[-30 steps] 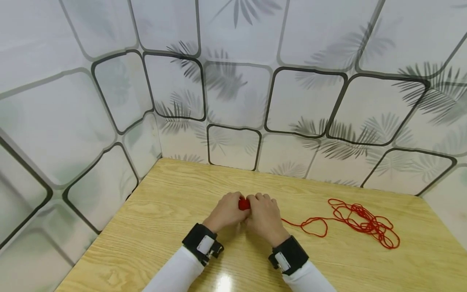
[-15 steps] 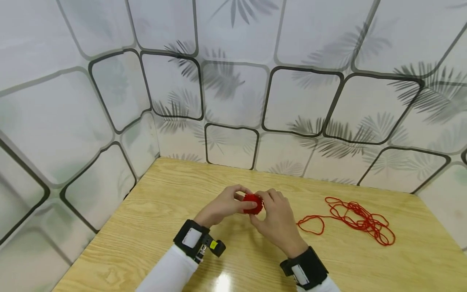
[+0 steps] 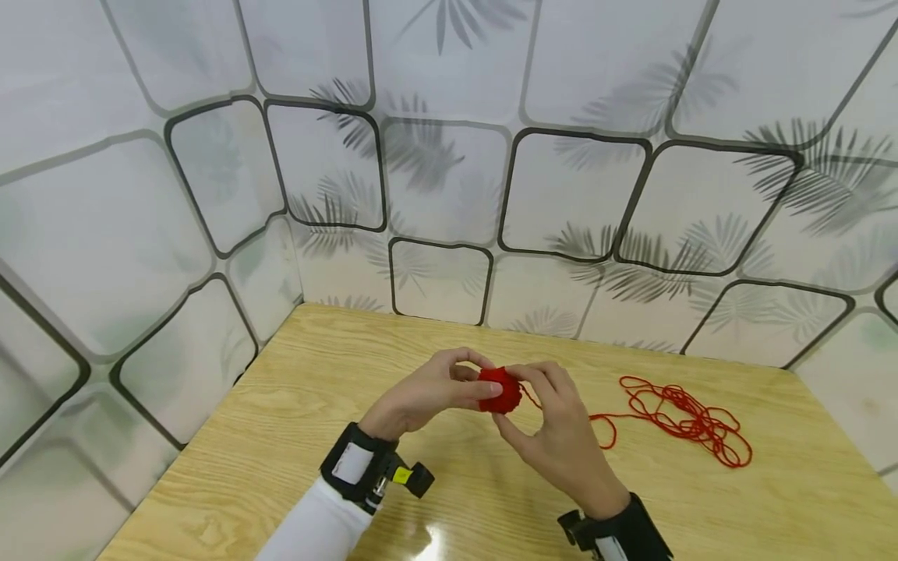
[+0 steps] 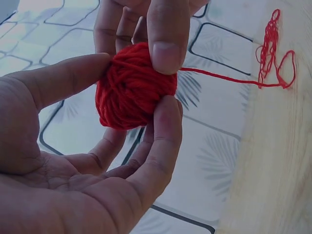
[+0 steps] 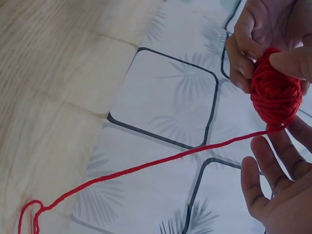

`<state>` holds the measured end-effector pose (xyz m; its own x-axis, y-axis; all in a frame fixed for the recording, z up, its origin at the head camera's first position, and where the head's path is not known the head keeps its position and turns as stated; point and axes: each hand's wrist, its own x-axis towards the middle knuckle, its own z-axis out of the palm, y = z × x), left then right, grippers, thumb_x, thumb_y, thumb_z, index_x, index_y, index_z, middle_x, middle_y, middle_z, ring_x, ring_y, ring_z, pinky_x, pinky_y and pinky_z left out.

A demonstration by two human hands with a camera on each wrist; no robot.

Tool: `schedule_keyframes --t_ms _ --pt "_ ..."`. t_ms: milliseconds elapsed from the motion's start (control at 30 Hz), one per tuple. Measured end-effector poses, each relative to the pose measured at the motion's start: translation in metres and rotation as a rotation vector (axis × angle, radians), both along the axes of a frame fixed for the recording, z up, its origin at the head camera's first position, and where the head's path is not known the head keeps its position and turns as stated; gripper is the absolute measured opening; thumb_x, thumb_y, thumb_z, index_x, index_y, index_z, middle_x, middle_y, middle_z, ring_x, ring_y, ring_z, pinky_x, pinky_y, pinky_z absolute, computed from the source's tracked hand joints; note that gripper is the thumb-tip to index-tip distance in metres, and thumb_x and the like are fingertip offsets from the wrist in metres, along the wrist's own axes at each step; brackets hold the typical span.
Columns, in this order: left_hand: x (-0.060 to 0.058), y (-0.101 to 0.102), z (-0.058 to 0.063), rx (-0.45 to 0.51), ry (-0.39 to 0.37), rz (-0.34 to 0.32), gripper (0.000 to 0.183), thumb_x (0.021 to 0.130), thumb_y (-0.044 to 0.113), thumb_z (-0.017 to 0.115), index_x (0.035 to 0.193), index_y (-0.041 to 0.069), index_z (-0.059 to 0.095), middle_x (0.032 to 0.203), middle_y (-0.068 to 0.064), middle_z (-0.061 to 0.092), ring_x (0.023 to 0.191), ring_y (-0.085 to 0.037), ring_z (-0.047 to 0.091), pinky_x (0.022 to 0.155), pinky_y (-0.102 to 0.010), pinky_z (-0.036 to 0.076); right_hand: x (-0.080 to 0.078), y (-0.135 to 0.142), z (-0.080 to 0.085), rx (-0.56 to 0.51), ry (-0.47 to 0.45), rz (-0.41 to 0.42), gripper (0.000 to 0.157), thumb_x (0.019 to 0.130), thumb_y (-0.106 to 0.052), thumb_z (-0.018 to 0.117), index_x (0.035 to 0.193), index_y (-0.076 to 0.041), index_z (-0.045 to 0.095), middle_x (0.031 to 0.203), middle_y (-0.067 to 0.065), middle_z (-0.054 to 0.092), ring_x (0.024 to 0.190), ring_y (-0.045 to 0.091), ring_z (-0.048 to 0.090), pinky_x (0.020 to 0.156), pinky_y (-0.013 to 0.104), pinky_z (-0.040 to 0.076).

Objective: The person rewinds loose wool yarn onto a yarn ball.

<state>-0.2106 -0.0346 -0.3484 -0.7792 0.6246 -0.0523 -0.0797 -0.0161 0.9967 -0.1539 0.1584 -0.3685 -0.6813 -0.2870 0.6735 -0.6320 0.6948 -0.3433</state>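
A small wound ball of red yarn (image 3: 503,391) is held above the table between both hands. My left hand (image 3: 414,391) pinches it from the left, thumb across the near side and fingers behind. From the right, my right hand (image 3: 571,440) grips it with thumb and index finger, while its other fingers (image 5: 251,187) spread loosely below the ball in the right wrist view. One strand of yarn (image 5: 161,161) leaves the ball's right side and stretches toward the table. The ball's far side is partly hidden by fingers.
A loose tangle of red yarn (image 3: 691,417) lies on the wooden table (image 3: 337,358) at the right, joined to the strand. Patterned curtain-like sheeting (image 3: 442,179) borders the table at the back and left. Black camera straps (image 3: 358,467) circle both wrists.
The ball has come up and to the right, showing more of itself between the fingers. Both hands have turned and their wrists have spread apart. The loop near the right hand has become smaller.
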Motion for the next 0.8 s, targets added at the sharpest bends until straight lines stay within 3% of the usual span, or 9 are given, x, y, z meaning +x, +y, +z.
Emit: schedule_keyframes --t_ms 167,300,433,633,800 --pt "0.007 0.001 0.010 0.044 0.013 0.012 0.043 0.082 0.019 0.068 0.116 0.001 0.049 0.109 -0.018 0.058 0.097 -0.028 0.060 0.081 -0.039 0.048 0.006 0.005 0.008 -0.064 -0.017 0.038 0.056 0.075 -0.026 0.075 0.124 -0.016 0.052 0.114 0.000 0.048 0.103 0.015 0.047 0.082 0.030 0.046" --pt "0.011 0.002 0.015 0.073 0.073 0.017 0.043 0.082 0.019 0.068 0.117 0.001 0.049 0.109 -0.017 0.058 0.098 -0.028 0.059 0.082 -0.041 0.048 0.007 0.012 0.015 -0.091 -0.027 0.053 0.065 0.073 -0.027 0.076 0.131 -0.018 0.048 0.119 0.001 0.047 0.109 0.016 0.045 0.087 0.034 0.043" --pt "0.014 0.002 0.018 0.056 0.202 0.048 0.044 0.081 0.022 0.069 0.118 0.007 0.052 0.110 -0.013 0.059 0.099 -0.027 0.057 0.081 -0.040 0.048 0.009 0.016 0.023 -0.110 -0.063 0.060 0.073 0.072 -0.022 0.077 0.136 -0.018 0.042 0.129 0.002 0.046 0.118 0.021 0.042 0.092 0.042 0.038" --pt "0.021 0.004 0.021 0.010 0.393 0.106 0.045 0.079 0.024 0.071 0.120 0.016 0.054 0.110 -0.004 0.059 0.100 -0.023 0.056 0.084 -0.036 0.047 0.019 0.011 0.039 -0.146 -0.142 0.107 0.066 0.075 -0.013 0.074 0.134 -0.011 0.044 0.129 0.006 0.050 0.121 0.025 0.045 0.095 0.048 0.037" --pt "0.025 0.007 0.022 -0.034 0.502 0.144 0.046 0.078 0.018 0.072 0.120 0.014 0.053 0.109 -0.002 0.059 0.099 -0.019 0.056 0.086 -0.037 0.045 0.016 0.012 0.034 -0.170 -0.165 0.116 0.061 0.078 -0.019 0.072 0.133 -0.014 0.046 0.127 0.003 0.054 0.113 0.021 0.051 0.092 0.045 0.041"
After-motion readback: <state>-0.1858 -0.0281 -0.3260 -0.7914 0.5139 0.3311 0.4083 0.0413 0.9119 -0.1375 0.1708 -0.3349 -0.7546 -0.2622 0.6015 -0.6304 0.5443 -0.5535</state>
